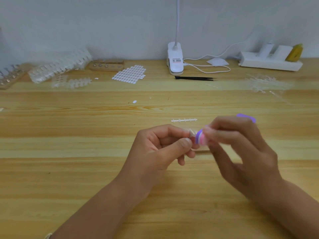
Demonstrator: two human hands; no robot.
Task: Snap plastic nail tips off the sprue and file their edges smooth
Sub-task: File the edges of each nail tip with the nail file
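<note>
The left hand [160,145] pinches a clear nail tip [192,132] steady so the right hand [238,144], gripping the purple file [201,138], can rub its edge

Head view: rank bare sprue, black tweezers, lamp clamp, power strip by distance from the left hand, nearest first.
1. Bare sprue, on the table just beyond the left hand.
2. Black tweezers, farther back, centre.
3. Lamp clamp, behind the tweezers, by the wall.
4. Power strip, back right corner.
</note>
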